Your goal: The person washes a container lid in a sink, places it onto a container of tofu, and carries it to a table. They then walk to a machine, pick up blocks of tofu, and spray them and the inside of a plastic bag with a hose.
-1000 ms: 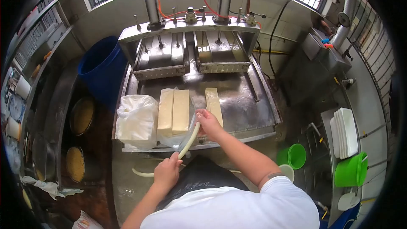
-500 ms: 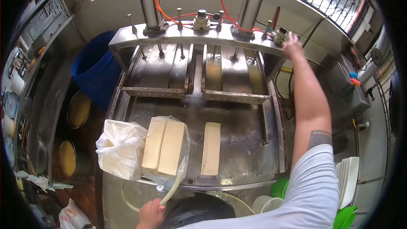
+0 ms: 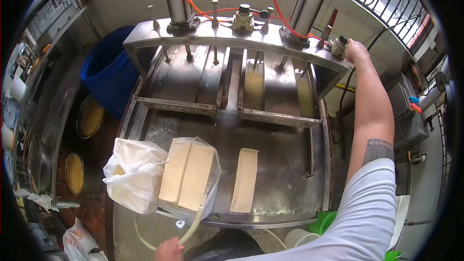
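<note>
My left hand (image 3: pixel 169 250), at the bottom edge, is closed around a pale hose (image 3: pixel 193 231). My right hand (image 3: pixel 356 52) reaches far forward, its fingers on a valve (image 3: pixel 339 46) at the right end of the press's steel beam (image 3: pixel 217 35). Between my arms, two long cream-coloured blocks (image 3: pixel 187 173) lie side by side in a clear plastic bag. A single similar block (image 3: pixel 244 180) lies on the steel table (image 3: pixel 285 179) to their right. Left of the pair sits a knotted white plastic bag (image 3: pixel 135 174), its contents mostly hidden.
Two metal press frames (image 3: pixel 181 106) stand at the back of the table under upright cylinders (image 3: pixel 309 7). A blue barrel (image 3: pixel 108 70) and round pans of yellowish material (image 3: pixel 75 173) are on the left. Green and white tubs (image 3: pixel 323 223) stand below the front right edge.
The camera view has shifted, so the press and table appear larger and further right. My right hand stays at the valve, and my left hand still has the hose, slightly lower in view.
</note>
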{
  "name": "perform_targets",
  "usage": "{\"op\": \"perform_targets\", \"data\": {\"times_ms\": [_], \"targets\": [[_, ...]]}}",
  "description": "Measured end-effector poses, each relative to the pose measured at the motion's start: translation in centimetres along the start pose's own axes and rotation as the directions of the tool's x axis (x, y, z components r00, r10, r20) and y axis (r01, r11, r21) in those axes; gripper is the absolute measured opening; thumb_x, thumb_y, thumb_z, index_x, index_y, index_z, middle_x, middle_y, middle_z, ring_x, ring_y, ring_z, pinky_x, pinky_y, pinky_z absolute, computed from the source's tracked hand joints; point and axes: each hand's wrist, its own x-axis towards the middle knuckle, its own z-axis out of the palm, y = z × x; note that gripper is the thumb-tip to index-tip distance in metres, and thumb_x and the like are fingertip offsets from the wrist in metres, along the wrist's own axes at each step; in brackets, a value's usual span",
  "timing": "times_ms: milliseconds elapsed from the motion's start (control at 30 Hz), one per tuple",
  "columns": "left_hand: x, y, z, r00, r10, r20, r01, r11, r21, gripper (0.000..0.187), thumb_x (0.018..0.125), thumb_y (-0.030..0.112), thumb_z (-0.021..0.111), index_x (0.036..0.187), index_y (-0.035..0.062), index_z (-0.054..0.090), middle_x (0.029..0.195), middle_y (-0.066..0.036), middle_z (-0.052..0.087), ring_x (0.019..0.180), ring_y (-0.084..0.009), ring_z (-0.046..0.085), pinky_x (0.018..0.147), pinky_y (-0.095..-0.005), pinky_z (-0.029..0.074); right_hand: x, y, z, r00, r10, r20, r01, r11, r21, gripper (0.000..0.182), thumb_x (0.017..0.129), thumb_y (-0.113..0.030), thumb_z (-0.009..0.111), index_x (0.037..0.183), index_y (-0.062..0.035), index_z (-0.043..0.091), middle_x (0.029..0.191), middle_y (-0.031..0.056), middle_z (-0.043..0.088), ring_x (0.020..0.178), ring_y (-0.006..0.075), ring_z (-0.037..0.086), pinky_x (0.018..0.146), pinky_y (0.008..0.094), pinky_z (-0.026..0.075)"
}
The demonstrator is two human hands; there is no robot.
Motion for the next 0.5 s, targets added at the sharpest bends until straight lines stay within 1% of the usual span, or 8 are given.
{"op": "perform_targets", "data": {"times_ms": [100, 167, 233, 267, 300, 367, 433, 500], "targets": [[-0.4, 0.5, -0.4, 0.999, -0.047, 0.027, 0.047, 0.999, 0.000, 0.036, 0.109, 0.030, 0.057, 0.131, 0.0034, 0.066, 0.104, -0.023, 0.070, 0.094, -0.0466, 0.066, 0.080, -0.0531, 0.055, 1.4, 0.5, 1.8, 0.990, -0.102, 0.096, 0.097, 0.993, 0.063, 0.071, 0.099, -0.018, 0.063, 0.165, -0.0129, 0.038, 0.167, 0.0187, 0.039, 0.150, 0.0439, 0.044, 0.120, 0.0494, 0.043], [-0.8, 0.2, -0.4, 0.999, -0.038, 0.008, 0.038, 0.999, 0.017, 0.036, 0.109, 0.030, 0.057, 0.131, 0.0033, 0.066, 0.104, -0.023, 0.070, 0.094, -0.0467, 0.066, 0.080, -0.0532, 0.054, -0.5, 0.4, 6.9, 0.895, 0.024, -0.446, 0.144, 0.930, 0.338, 0.069, 0.099, -0.018, 0.061, 0.163, -0.0090, 0.037, 0.163, 0.0260, 0.041, 0.148, 0.0459, 0.044, 0.120, 0.0515, 0.043], [-1.1, -0.1, -1.0, 1.000, -0.014, -0.004, 0.014, 0.999, 0.034, 0.036, 0.109, 0.030, 0.057, 0.131, 0.0033, 0.066, 0.104, -0.023, 0.070, 0.094, -0.0467, 0.066, 0.079, -0.0533, 0.054, -5.2, -2.0, 12.0, 0.676, 0.164, -0.718, 0.240, 0.873, 0.425, 0.069, 0.102, -0.019, 0.059, 0.163, -0.0094, 0.031, 0.160, 0.0336, 0.037, 0.143, 0.0499, 0.047, 0.119, 0.0538, 0.043], [-1.1, -0.1, -1.3, 0.999, -0.032, -0.007, 0.033, 0.999, 0.021, 0.036, 0.108, 0.030, 0.057, 0.131, 0.0037, 0.066, 0.105, -0.023, 0.070, 0.095, -0.0465, 0.066, 0.080, -0.0533, 0.054, -9.8, -4.1, 12.8, 0.756, 0.233, -0.612, 0.221, 0.789, 0.574, 0.066, 0.102, -0.021, 0.061, 0.160, -0.0038, 0.035, 0.157, 0.0369, 0.040, 0.143, 0.0520, 0.046, 0.119, 0.0557, 0.042], [-1.4, -0.2, -1.5, 0.998, -0.056, -0.012, 0.056, 0.998, 0.009, 0.036, 0.108, 0.030, 0.058, 0.132, 0.0041, 0.066, 0.106, -0.023, 0.069, 0.096, -0.0464, 0.066, 0.080, -0.0532, 0.054, -11.9, -5.3, 17.4, 0.620, 0.154, -0.769, 0.353, 0.821, 0.449, 0.061, 0.102, -0.023, 0.062, 0.155, 0.0004, 0.043, 0.154, 0.0373, 0.043, 0.143, 0.0532, 0.045, 0.119, 0.0562, 0.040], [-2.1, -0.9, -1.5, 0.994, -0.106, 0.012, 0.106, 0.994, 0.007, 0.037, 0.108, 0.032, 0.059, 0.134, 0.0058, 0.065, 0.110, -0.024, 0.069, 0.100, -0.0463, 0.066, 0.084, -0.0536, 0.054, -23.7, -8.4, 18.7, 0.748, -0.006, -0.664, 0.496, 0.670, 0.553, 0.049, 0.103, -0.018, 0.062, 0.146, 0.0024, 0.053, 0.152, 0.0359, 0.047, 0.145, 0.0507, 0.044, 0.121, 0.0554, 0.038], [-2.7, -1.9, -1.6, 0.986, -0.157, 0.051, 0.156, 0.988, 0.014, 0.039, 0.107, 0.034, 0.060, 0.136, 0.0075, 0.065, 0.114, -0.026, 0.068, 0.103, -0.0462, 0.066, 0.087, -0.0541, 0.054, -36.4, -10.6, 18.2, 0.750, -0.157, -0.643, 0.612, 0.532, 0.584, 0.047, 0.096, -0.008, 0.069, 0.141, 0.0011, 0.058, 0.145, 0.0291, 0.057, 0.141, 0.0501, 0.048, 0.122, 0.0544, 0.038], [-2.0, -2.8, -1.5, 0.998, -0.058, -0.021, 0.060, 0.994, 0.097, 0.028, 0.105, 0.036, 0.056, 0.108, 0.0092, 0.064, 0.087, -0.018, 0.067, 0.082, -0.0436, 0.065, 0.072, -0.0567, 0.051, -46.4, -11.0, 17.6, 0.697, -0.311, -0.646, 0.717, 0.313, 0.623, 0.051, 0.086, -0.003, 0.074, 0.136, -0.0007, 0.061, 0.135, 0.0266, 0.061, 0.131, 0.0479, 0.057, 0.115, 0.0533, 0.046]]}}
